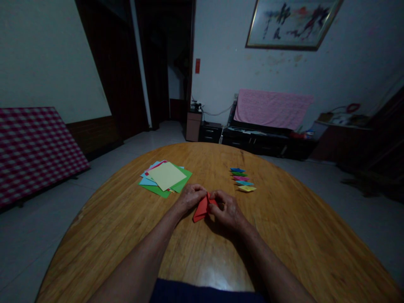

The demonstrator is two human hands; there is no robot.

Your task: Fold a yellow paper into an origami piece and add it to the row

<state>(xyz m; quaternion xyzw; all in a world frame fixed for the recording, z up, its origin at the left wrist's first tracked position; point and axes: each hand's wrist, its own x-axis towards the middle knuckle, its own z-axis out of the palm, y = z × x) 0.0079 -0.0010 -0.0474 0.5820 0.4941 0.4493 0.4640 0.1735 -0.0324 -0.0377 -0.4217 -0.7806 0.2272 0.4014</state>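
Note:
A red sheet of folded paper (201, 209) is held between my two hands, just over the near middle of the table. My left hand (191, 197) is closed on its upper left edge, fingertips pinching near the top. My right hand (227, 209) grips the paper's right side between thumb and fingers, partly covering it. Left of my hands lies a loose stack of coloured paper sheets (167, 176), pale yellow on top with green, blue and red below. To the right, several small folded paper boats stand in a row, from a blue one (237, 170) to a yellow one (246, 189).
The round wooden table (202, 256) fills the foreground. Beyond it stand a low black cabinet (252, 141) and a pink cloth (273, 108) draped over something. A red checked cloth panel (34, 151) is at the left. A framed picture (293, 24) hangs on the wall.

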